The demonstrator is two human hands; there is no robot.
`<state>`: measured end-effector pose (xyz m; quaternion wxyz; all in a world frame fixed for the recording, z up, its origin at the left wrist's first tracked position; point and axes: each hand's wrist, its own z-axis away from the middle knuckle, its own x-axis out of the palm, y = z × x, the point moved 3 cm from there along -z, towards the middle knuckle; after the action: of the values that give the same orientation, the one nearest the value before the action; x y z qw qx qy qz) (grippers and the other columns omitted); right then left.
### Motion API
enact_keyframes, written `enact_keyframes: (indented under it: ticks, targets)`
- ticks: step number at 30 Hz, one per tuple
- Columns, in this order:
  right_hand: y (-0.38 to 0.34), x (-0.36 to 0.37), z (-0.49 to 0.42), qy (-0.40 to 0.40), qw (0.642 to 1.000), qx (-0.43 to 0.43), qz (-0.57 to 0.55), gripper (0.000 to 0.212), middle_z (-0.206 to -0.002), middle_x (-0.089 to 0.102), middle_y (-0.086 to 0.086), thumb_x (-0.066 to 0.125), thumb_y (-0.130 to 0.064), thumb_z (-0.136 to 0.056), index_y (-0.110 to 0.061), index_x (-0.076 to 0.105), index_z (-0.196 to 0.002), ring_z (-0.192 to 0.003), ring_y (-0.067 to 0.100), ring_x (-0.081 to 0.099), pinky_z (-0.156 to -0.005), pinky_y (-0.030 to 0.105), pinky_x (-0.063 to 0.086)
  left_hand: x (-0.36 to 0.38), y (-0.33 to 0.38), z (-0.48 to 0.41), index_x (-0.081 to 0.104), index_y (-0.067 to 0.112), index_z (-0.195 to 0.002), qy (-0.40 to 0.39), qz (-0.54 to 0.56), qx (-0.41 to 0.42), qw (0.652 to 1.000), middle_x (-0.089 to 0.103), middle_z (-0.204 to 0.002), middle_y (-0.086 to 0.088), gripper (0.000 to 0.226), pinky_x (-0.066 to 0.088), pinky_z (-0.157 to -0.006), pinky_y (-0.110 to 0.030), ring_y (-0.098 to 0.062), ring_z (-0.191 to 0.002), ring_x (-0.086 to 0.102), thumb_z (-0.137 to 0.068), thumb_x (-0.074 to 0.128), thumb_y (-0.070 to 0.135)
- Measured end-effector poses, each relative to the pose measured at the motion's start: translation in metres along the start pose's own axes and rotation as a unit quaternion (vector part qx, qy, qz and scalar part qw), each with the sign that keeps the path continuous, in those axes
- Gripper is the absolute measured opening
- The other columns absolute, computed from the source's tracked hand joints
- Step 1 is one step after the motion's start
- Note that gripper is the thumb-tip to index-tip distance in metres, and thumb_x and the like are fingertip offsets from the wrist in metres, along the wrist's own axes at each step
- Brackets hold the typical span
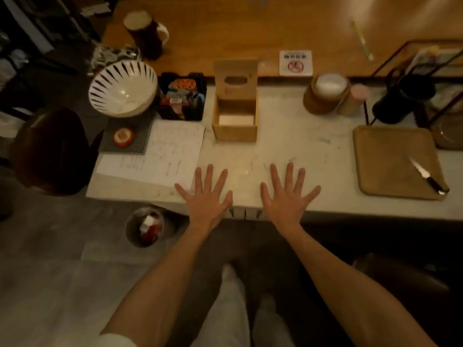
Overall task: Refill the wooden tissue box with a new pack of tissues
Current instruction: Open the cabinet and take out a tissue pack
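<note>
The wooden tissue box (235, 132) stands on the marble counter (295, 136), straight ahead of me. Its lid (236, 77), with an oval slot, is swung up and leans back. Inside the box a pale flat surface shows at the bottom; I cannot tell whether it is tissues or the base. My left hand (204, 196) and my right hand (288, 196) lie flat on the counter's near edge, fingers spread, holding nothing, well short of the box. No tissue pack is in view.
Left of the box are a printed sheet (160, 154), a black condiment caddy (183, 96), a striped bowl (122, 90) and a grey mat (127, 136). On the right lie a tan board (390, 159) with a knife (428, 176), a lidded jar (325, 93) and a wire rack (421, 96). A bin (145, 226) stands on the floor.
</note>
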<state>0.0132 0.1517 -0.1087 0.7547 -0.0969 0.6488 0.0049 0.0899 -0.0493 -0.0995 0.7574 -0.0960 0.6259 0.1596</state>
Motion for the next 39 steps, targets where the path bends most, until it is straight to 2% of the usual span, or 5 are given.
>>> enact_keyframes:
  ticks: [15,24,27,30,39]
  targets:
    - [-0.006,0.013,-0.002,0.247,0.965,-0.047,-0.079,0.046,-0.141,0.056,0.000,0.040,-0.034,-0.093,-0.027,0.058,-0.134,-0.137,0.028,0.044,-0.115,0.052,0.027,0.030,-0.006,-0.012,0.018,0.038,-0.152,0.211,0.024,0.045,0.976,0.018,-0.162,0.005,0.057,0.012,-0.109,-0.074,-0.029,-0.150,0.015,-0.097,0.021,0.055]
    - [-0.004,0.026,-0.003,0.486,0.846,-0.111,-0.190,0.037,-0.089,0.079,0.000,0.045,-0.025,-0.094,-0.018,0.080,-0.087,-0.084,0.016,0.074,-0.070,0.027,0.053,0.040,-0.003,-0.022,0.067,0.022,-0.122,0.417,0.071,0.075,0.903,0.068,-0.126,0.002,0.044,0.039,-0.103,-0.043,-0.022,-0.122,0.059,-0.098,0.033,0.037]
    - [0.002,0.038,-0.002,0.574,0.796,-0.100,-0.164,0.041,-0.048,0.061,-0.002,0.054,-0.024,-0.092,-0.015,0.068,-0.054,-0.041,0.016,0.051,-0.052,0.023,0.032,0.045,-0.004,-0.015,0.072,0.013,-0.096,0.492,0.094,0.073,0.862,0.075,-0.096,-0.007,0.042,0.042,-0.087,-0.039,-0.026,-0.092,0.066,-0.097,0.035,0.033]
    - [0.002,0.047,0.004,0.608,0.771,-0.102,-0.160,0.045,-0.042,0.039,-0.002,0.049,-0.027,-0.092,-0.020,0.051,-0.047,-0.041,0.014,0.034,-0.058,0.024,0.028,0.047,-0.004,-0.007,0.064,0.004,-0.074,0.522,0.088,0.061,0.846,0.057,-0.067,-0.016,0.055,0.040,-0.075,-0.040,-0.028,-0.064,0.052,-0.098,0.027,0.038]
    - [-0.005,0.037,0.012,0.599,0.773,-0.104,-0.184,0.044,-0.043,0.037,-0.004,0.048,-0.022,-0.089,-0.019,0.052,-0.045,-0.040,0.014,0.032,-0.059,0.027,0.034,0.036,-0.010,-0.016,0.064,0.007,-0.064,0.526,0.083,0.078,0.843,0.057,-0.060,-0.013,0.062,0.047,-0.072,-0.039,-0.028,-0.058,0.053,-0.097,0.024,0.041]
